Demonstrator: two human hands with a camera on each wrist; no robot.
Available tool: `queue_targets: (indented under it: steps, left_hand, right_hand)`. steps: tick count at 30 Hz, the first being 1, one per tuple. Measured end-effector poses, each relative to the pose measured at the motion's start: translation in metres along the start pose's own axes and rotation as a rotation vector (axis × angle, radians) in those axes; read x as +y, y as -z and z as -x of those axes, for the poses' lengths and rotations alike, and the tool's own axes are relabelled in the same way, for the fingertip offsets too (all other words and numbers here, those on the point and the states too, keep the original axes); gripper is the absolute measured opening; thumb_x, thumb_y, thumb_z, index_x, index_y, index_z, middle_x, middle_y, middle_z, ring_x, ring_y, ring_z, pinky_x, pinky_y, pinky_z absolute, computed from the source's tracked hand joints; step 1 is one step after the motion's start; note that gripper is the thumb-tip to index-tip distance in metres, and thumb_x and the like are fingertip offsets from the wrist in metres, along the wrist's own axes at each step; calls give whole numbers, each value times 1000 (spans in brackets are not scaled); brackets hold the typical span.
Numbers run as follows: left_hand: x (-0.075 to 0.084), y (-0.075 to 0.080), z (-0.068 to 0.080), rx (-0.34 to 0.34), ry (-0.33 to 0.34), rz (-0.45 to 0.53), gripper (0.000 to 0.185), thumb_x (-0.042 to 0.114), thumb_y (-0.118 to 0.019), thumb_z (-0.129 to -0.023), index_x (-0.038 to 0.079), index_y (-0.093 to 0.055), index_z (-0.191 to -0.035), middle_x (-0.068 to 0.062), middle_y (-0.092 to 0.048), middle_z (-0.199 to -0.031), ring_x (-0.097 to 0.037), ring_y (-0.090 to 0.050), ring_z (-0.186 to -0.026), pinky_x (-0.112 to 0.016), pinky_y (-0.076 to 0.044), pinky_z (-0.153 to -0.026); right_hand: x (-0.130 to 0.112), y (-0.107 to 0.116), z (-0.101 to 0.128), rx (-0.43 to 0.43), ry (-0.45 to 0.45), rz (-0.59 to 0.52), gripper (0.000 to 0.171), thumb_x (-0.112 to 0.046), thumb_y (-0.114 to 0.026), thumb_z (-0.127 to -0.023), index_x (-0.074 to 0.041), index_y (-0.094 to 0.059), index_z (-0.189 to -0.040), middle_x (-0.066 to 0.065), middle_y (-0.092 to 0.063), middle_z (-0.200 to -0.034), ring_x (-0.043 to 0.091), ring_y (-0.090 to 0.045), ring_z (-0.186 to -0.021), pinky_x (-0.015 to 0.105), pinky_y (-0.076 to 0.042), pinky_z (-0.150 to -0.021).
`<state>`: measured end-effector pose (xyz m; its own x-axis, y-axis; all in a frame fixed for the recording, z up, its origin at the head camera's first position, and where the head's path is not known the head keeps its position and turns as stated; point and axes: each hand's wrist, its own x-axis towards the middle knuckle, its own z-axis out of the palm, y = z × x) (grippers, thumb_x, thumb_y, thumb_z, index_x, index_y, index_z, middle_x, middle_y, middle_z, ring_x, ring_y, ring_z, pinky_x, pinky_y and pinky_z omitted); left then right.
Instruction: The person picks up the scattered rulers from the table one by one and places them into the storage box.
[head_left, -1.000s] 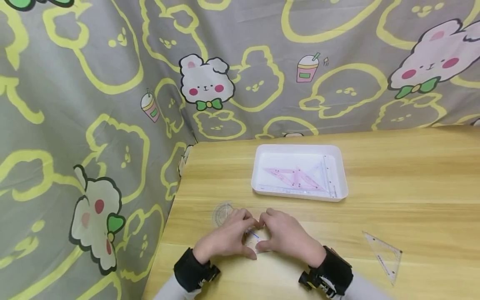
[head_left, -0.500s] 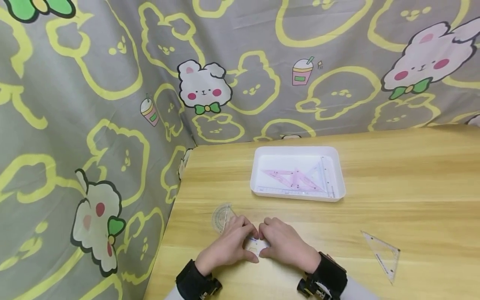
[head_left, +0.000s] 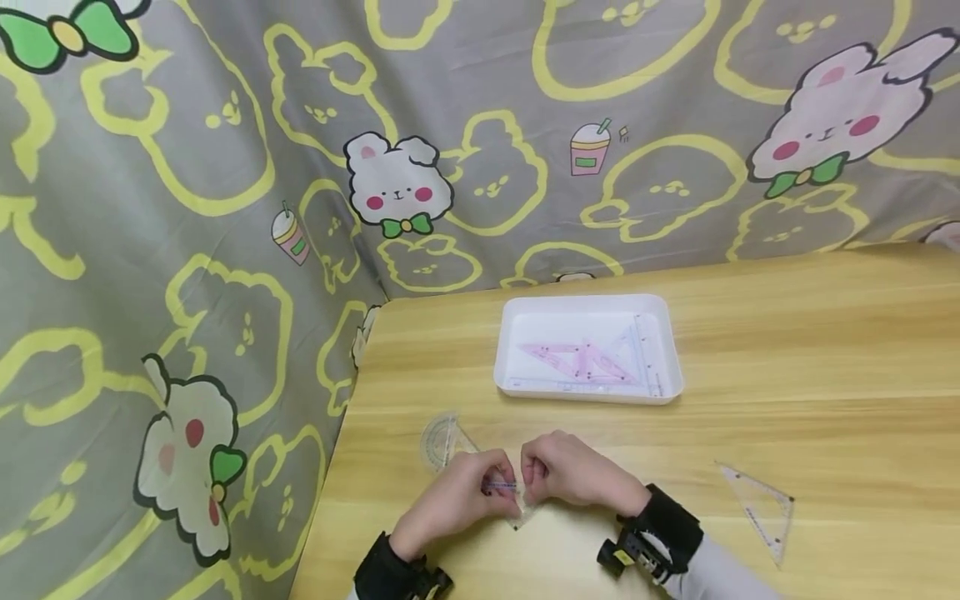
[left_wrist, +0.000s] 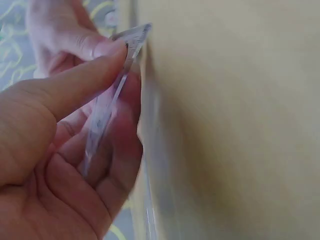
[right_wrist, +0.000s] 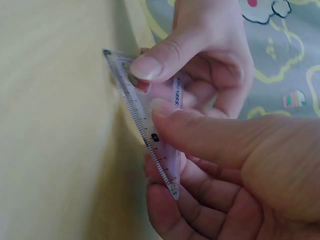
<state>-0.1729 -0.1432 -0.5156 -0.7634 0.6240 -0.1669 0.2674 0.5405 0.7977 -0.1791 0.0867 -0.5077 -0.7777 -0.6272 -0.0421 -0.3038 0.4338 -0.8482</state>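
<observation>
One clear protractor (head_left: 437, 442) lies leftmost on the wooden table (head_left: 840, 350), and beside it runs the straight edge of another clear piece (head_left: 467, 439), partly behind my left hand (head_left: 453, 497). This hand pinches, with thumb and bent fingers, the left part of a small set square (right_wrist: 153, 144), which is held between my two hands, in front of the white tray (head_left: 577, 307). The set square is thin, transparent plastic, tilted, with fine black scale marks along its long edge, a cut-out in the middle and dark lettering, partly covered. My right hand (head_left: 581, 471) pinches it too, the thumb upon its face and the fingers curled behind, so both grips are nearly closed. Farther right, a loose clear triangle (head_left: 759, 510) lies flat.

Compared with one second ago, my left thumb comes closer to its fingers, and my right hand is also more gathered; before, both made a wide round arch. A corner of the set square now points out below my fingers. The tray keeps its pink triangles (head_left: 551, 358).
</observation>
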Motion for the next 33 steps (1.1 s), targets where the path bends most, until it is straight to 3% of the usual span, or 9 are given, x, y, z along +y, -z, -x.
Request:
queue_targets:
  steps: [6, 13, 18, 24, 29, 33]
  left_hand:
    - [-4, 11, -14, 148, 44, 251, 23, 9, -84, -87, 9, -69, -105, -3, -77, -95, -15, -73, -76, -29, -60, -69]
    - [14, 23, -54, 246, 17, 463, 25, 1, -70, -98, -5, -63, -120, -25, -75, -105, -22, -77, -86, -37, -63, -81]
    - [29, 25, -96, 299, -4, 440, 23, 2, -68, -100, -5, -64, -121, -22, -75, -101, -29, -77, -84, -50, -62, -82]
    - [39, 27, -136, 356, 11, 360, 20, 5, -69, -99, 0, -69, -119, -13, -69, -98, -29, -76, -78, -48, -63, -79]
    - [46, 26, -166, 397, 23, 411, 18, 6, -70, -99, 0, -70, -116, -12, -67, -96, -29, -77, -79, -48, -63, -80]
    - [53, 25, -191, 428, 44, 444, 18, 4, -72, -98, -1, -70, -114, -12, -68, -95, -32, -77, -80, -51, -63, -79]
  right_hand:
    - [9, 26, -1, 46, -17, -27, 16, -10, -84, -84, -15, -69, -83, -9, -65, -74, 6, -60, -67, 25, -51, -66]
    - [18, 71, 0, 155, -61, -66, 7, -3, -78, -88, -8, -74, -91, -2, -72, -82, 11, -67, -75, 27, -58, -71]
    - [31, 103, -1, 273, -88, -5, 5, -1, -78, -89, -6, -76, -91, 0, -74, -81, 13, -67, -75, 29, -56, -71]
    - [43, 130, -3, 362, -105, 78, 4, -2, -77, -92, -4, -78, -95, 4, -77, -87, 16, -68, -79, 34, -54, -74]
    - [51, 146, 0, 435, -128, 140, 15, 1, -70, -96, 0, -78, -109, 16, -78, -105, 32, -73, -95, 51, -56, -88]
    - [57, 156, 1, 470, -121, 200, 26, 10, -60, -97, 3, -75, -118, 23, -74, -119, 46, -67, -115, 61, -50, -101]
